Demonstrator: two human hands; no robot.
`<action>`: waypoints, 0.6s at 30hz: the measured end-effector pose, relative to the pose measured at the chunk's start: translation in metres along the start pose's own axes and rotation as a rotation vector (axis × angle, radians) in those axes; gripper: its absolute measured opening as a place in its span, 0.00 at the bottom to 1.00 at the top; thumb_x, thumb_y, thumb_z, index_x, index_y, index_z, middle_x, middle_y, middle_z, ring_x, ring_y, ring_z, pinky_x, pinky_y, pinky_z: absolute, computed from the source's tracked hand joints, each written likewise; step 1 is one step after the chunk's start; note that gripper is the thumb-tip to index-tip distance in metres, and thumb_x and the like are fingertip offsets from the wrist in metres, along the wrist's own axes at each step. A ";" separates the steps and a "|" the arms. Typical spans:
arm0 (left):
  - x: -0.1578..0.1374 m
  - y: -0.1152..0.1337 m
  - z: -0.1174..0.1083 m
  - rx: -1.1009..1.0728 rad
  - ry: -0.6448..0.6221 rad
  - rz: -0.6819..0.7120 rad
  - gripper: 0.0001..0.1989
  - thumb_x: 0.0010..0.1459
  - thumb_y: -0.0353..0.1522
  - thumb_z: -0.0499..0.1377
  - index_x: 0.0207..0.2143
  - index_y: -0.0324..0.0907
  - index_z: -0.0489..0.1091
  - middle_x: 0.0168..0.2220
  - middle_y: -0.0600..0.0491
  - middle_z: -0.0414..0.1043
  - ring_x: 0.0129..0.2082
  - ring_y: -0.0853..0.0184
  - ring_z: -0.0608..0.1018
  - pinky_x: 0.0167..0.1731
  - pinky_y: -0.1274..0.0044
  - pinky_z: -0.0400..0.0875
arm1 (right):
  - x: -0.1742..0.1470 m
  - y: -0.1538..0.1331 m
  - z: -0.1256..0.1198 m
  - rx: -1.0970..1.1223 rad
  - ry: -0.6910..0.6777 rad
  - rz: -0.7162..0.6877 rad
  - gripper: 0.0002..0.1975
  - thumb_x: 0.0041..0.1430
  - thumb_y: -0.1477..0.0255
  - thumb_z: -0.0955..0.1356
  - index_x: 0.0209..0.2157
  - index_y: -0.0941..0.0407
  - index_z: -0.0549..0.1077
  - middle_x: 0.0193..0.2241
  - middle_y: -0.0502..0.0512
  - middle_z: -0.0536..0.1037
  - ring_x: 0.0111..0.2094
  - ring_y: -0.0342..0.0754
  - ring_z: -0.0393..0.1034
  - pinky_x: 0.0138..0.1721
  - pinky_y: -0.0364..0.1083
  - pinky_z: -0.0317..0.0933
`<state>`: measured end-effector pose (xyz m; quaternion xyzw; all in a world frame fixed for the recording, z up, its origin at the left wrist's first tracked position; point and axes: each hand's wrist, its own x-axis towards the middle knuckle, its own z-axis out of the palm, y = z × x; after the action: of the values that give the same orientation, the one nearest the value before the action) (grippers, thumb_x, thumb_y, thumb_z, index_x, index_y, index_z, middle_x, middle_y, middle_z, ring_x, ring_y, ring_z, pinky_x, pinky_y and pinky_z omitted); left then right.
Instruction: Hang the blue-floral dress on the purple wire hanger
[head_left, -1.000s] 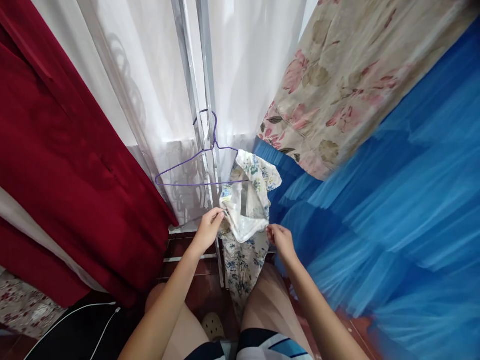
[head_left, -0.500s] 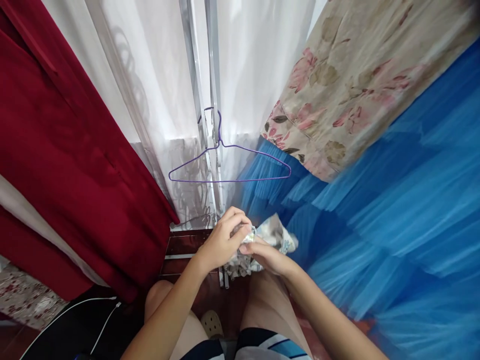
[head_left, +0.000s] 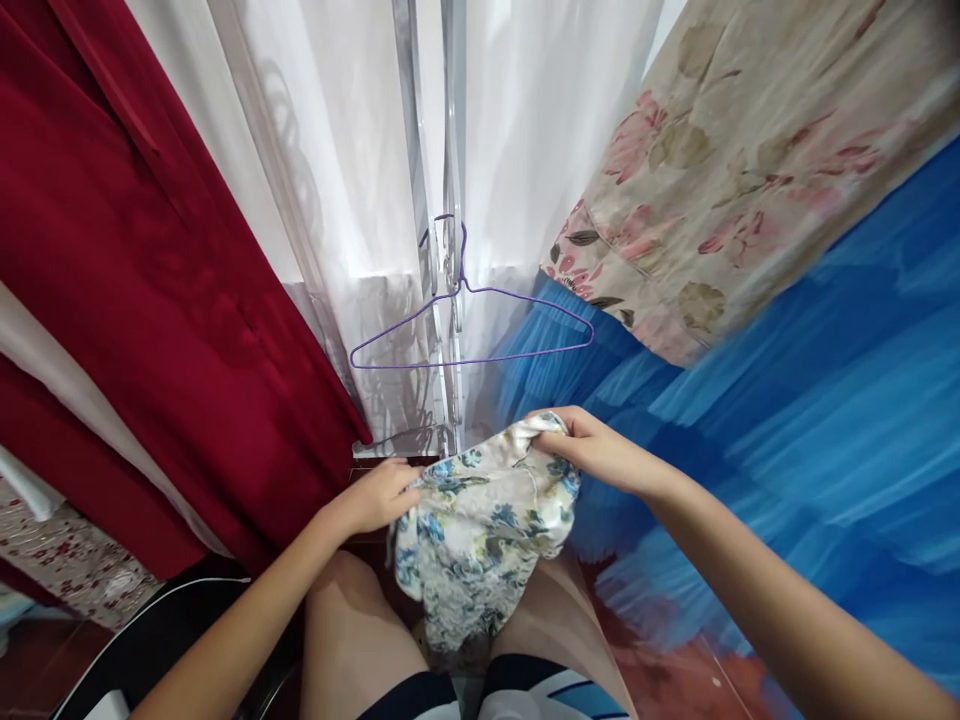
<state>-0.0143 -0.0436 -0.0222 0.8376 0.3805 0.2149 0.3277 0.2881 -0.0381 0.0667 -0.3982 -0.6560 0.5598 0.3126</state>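
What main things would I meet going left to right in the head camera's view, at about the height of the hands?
Dark red fabric → left hand → blue-and-white floral garment → right hand → blue tulle.

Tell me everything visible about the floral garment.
The floral garment looks like soft off-white cloth printed with blue and yellowish flowers. Its upper edge slants upward from the left hand to the right hand, which both grip it, below the purple hanger. The lower part hangs crinkled; folds obscure its full shape.
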 end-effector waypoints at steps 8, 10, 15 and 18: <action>-0.009 -0.054 -0.081 0.524 0.072 -0.008 0.18 0.62 0.28 0.47 0.32 0.44 0.76 0.43 0.50 0.76 0.52 0.62 0.73 0.67 0.57 0.45 | -0.008 -0.011 -0.006 -0.376 -0.045 0.002 0.19 0.48 0.65 0.74 0.41 0.60 0.78 0.34 0.54 0.79 0.33 0.50 0.71 0.32 0.43 0.63; -0.019 -0.056 -0.092 0.562 0.048 -0.032 0.19 0.64 0.30 0.45 0.33 0.44 0.76 0.44 0.51 0.77 0.54 0.62 0.72 0.68 0.57 0.42 | -0.013 -0.013 -0.007 -0.478 -0.093 -0.005 0.18 0.48 0.65 0.74 0.41 0.59 0.79 0.36 0.55 0.80 0.36 0.52 0.72 0.34 0.44 0.64; -0.032 -0.056 -0.113 0.635 0.091 -0.041 0.15 0.63 0.42 0.55 0.46 0.47 0.74 0.52 0.51 0.74 0.60 0.55 0.67 0.66 0.52 0.40 | -0.010 -0.016 -0.007 -0.481 -0.049 -0.069 0.11 0.55 0.66 0.69 0.31 0.59 0.78 0.23 0.49 0.73 0.24 0.43 0.63 0.24 0.42 0.54; -0.022 -0.059 -0.137 0.667 0.266 -0.057 0.16 0.63 0.42 0.55 0.48 0.46 0.73 0.53 0.48 0.73 0.59 0.52 0.67 0.64 0.51 0.46 | 0.004 -0.014 -0.008 -0.346 0.080 -0.117 0.10 0.54 0.67 0.70 0.34 0.60 0.78 0.24 0.49 0.74 0.24 0.42 0.63 0.25 0.41 0.54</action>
<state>-0.1407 0.0208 0.0278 0.8522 0.4923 0.1767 -0.0103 0.2905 -0.0319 0.0822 -0.4292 -0.7516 0.4031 0.2973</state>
